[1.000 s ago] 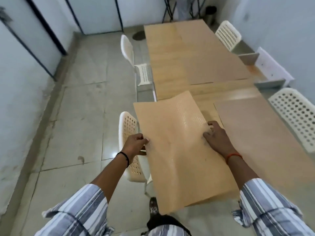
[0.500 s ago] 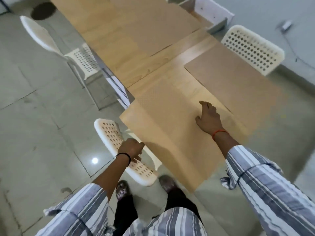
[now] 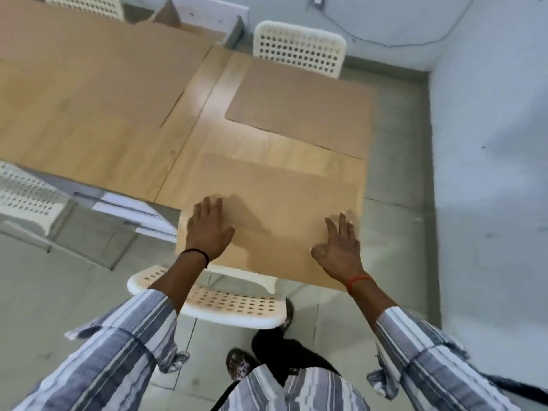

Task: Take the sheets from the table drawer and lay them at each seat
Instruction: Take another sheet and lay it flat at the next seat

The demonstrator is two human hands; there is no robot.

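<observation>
A tan sheet lies flat on the near end of the wooden table, in front of a white perforated chair. My left hand presses flat on its near left part with fingers straight. My right hand rests flat on its near right part, fingers spread. A second, darker sheet lies across the table before the far white chair. A third sheet lies further left on the table. An open white drawer juts out at the far side.
Another white chair stands at the left by the table's near side, and a further one shows at the top edge. A white drawer front sits under the table edge. Grey walls close in on the right. Tiled floor lies below.
The sheet went from held up in both hands to lying flat on the table end. Both hands opened and now press on it. The view swung right and down.
</observation>
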